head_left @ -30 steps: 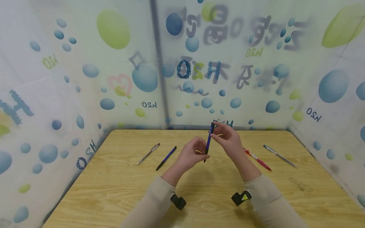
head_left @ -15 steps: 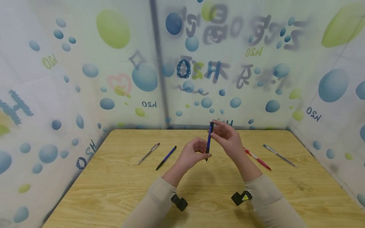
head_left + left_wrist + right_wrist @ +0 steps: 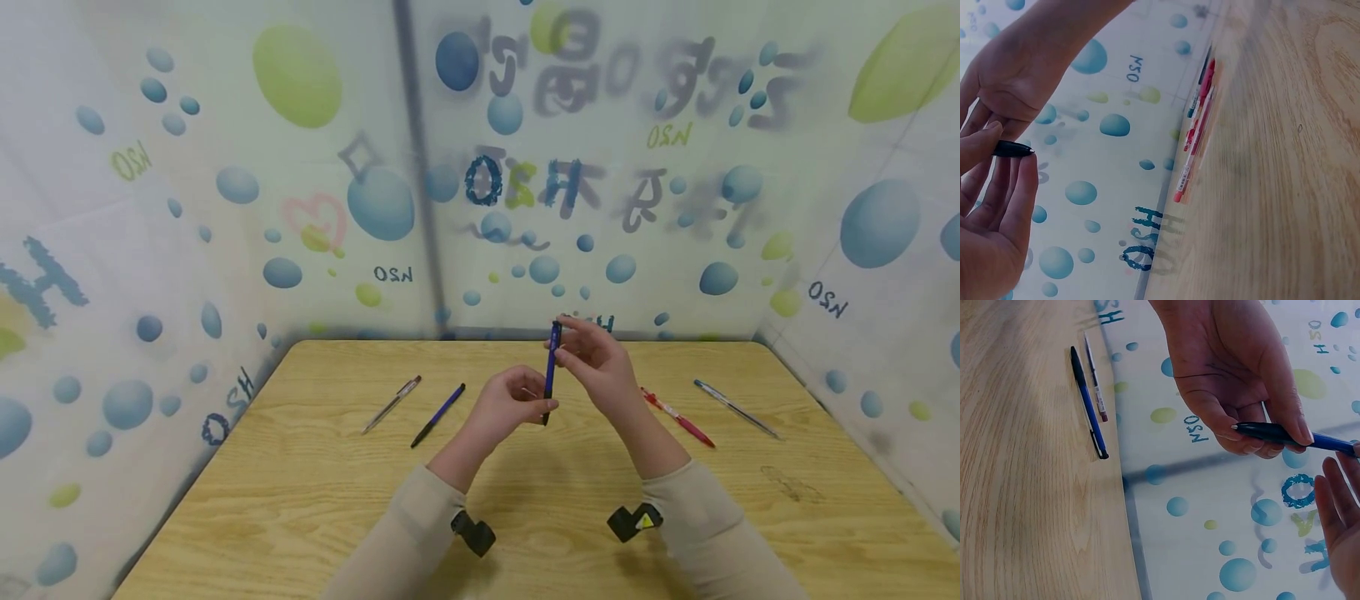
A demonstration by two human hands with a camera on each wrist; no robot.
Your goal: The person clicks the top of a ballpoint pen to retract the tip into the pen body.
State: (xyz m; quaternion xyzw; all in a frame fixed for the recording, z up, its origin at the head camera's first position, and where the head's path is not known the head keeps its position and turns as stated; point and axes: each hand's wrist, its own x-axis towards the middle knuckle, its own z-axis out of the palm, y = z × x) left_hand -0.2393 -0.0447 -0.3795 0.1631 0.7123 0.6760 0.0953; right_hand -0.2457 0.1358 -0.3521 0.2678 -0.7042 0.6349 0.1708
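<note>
A blue pen with a black grip [image 3: 552, 358] stands nearly upright in the air, tip down, between both hands in the head view. My left hand [image 3: 513, 398] pinches its black lower part between thumb and fingers. Higher up, my right hand [image 3: 600, 362] holds the upper end, the thumb against its side and the index finger at its top. The right wrist view shows the metal point out at the end of the black grip [image 3: 1266, 432], above the right hand's fingers [image 3: 1329, 500]. From the left wrist, only the dark tip end [image 3: 1013, 149] shows.
On the wooden table [image 3: 525, 517] lie a clear pen with a brown end [image 3: 392, 405] and another blue-and-black pen [image 3: 438, 415] at left. At right lie red-and-pink pens [image 3: 678, 418] close together and a clear pen with a blue end [image 3: 737, 409]. A patterned curtain [image 3: 487, 275] surrounds the table.
The held pen has turned slightly more upright, its lower end shifting a little right with my left hand. My right hand keeps nearly the same place, and the pens on the table stay put.
</note>
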